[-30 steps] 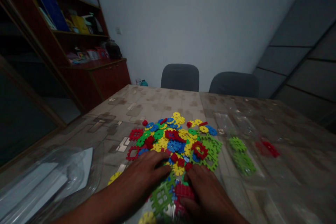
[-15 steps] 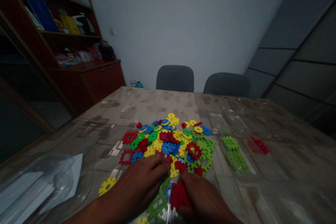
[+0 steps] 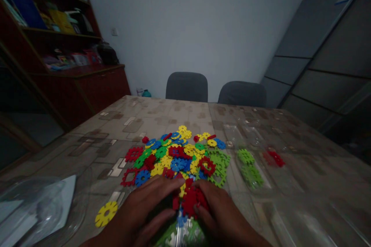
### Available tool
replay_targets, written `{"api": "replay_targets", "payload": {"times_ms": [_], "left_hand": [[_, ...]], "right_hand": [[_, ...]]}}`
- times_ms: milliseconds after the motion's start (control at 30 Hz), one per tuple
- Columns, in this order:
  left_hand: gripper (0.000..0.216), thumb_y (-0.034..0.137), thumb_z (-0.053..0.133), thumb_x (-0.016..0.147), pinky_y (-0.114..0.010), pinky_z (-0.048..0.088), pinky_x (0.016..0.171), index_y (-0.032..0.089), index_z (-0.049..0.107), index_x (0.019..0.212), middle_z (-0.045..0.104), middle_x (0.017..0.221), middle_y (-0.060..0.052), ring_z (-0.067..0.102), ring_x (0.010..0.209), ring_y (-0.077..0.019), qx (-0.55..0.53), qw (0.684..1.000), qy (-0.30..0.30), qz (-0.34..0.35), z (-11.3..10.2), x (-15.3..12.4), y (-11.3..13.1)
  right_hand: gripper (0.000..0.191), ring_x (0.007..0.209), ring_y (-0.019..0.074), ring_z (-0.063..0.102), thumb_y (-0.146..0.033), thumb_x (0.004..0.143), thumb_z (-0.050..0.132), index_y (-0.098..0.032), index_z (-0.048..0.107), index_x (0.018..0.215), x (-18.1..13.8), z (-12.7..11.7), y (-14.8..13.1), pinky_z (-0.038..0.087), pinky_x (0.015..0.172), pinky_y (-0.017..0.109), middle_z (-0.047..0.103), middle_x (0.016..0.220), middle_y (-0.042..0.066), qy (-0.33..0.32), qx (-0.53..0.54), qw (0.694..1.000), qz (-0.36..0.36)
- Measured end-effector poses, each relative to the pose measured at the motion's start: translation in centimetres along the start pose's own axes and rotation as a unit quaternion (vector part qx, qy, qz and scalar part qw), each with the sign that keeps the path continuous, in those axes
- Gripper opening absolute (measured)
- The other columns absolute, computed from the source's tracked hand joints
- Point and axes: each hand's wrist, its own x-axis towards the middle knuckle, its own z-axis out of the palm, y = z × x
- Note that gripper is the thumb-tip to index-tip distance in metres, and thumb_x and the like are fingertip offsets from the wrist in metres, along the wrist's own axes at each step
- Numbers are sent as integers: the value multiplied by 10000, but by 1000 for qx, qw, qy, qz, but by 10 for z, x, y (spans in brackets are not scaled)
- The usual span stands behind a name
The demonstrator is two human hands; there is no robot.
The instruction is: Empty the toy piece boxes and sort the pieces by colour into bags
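Observation:
A heap of plastic interlocking building pieces in yellow, blue, green and red lies on the table, with a blue notched disc point(image 3: 177, 164) near its middle. At the near edge of the heap, my right hand point(image 3: 218, 210) is closed around several red notched building pieces point(image 3: 189, 202). My left hand point(image 3: 147, 206) faces it, thumb and fingers curled about a small red building piece point(image 3: 175, 202); its fingertips are partly hidden. Under and between both hands lie green pieces point(image 3: 168, 237) and shiny clear plastic. One yellow notched disc point(image 3: 106, 214) rests left of my left wrist.
To the right, a clear plastic tray point(image 3: 268, 179) holds light green square pieces point(image 3: 251, 170), with red pieces point(image 3: 275, 158) in the section beside it. Clear plastic packaging with white paper point(image 3: 65, 200) lies at the left. Two grey chairs point(image 3: 187, 87) stand beyond the table point(image 3: 162, 112).
My left hand has drawn back slightly from the heap, and a small red piece now shows at its fingers. The right hand has lifted its red pieces forward and inward. The view has shifted right.

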Motion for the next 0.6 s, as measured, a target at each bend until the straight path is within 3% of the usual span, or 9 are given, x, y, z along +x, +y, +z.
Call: {"api": "replay_targets", "payload": {"times_ms": [167, 267, 400, 467, 533, 600], "left_hand": [[506, 280, 512, 991, -293, 571, 936, 395, 367, 1462, 689, 1245, -13, 687, 1066, -207, 8, 1000, 11, 17, 1, -4, 0], [471, 258, 495, 988, -259, 564, 938, 364, 397, 1436, 662, 1280, -25, 662, 1118, -205, 3, 1000, 14, -3, 1, -5, 0], [472, 227, 464, 993, -237, 563, 923, 374, 407, 1439, 664, 1265, -23, 661, 1112, -193, 8, 1000, 16, 12, 1, -6, 1], [490, 224, 463, 995, -238, 564, 919, 387, 394, 1452, 671, 1257, -20, 668, 1099, -193, 13, 1000, 19, 22, 0, -5, 2], [497, 225, 463, 995, -240, 570, 906, 397, 390, 1456, 679, 1253, -17, 677, 1083, -198, 12, 999, 20, 25, 0, -4, 3], [502, 230, 467, 993, -244, 578, 892, 400, 387, 1458, 682, 1257, -20, 682, 1077, -206, 11, 999, 19, 25, 0, -3, 4]], "right_hand": [[464, 1100, 255, 626, -118, 791, 546, -201, 551, 1247, -5, -10, -8, 490, 941, 388, 671, 1230, 117, -1, 16, 1000, -21], [457, 1110, 272, 631, -137, 811, 527, -224, 555, 1258, -17, -39, -12, 504, 926, 408, 668, 1253, 116, 50, -22, 998, -30], [343, 1016, 289, 662, -272, 904, 478, -235, 578, 1230, -40, -121, 7, 522, 844, 417, 694, 1168, 135, 178, -93, 980, 2], [287, 943, 277, 672, -281, 890, 532, -225, 613, 1160, -47, -169, 32, 512, 807, 397, 711, 1090, 144, 191, -133, 972, 35], [263, 914, 242, 671, -177, 906, 482, -168, 640, 1116, -47, -209, 64, 481, 813, 372, 716, 1061, 170, 207, -164, 961, 85], [276, 859, 202, 675, -76, 887, 445, -132, 683, 1015, -42, -233, 97, 456, 785, 336, 735, 966, 157, 158, -186, 960, 140]]}}
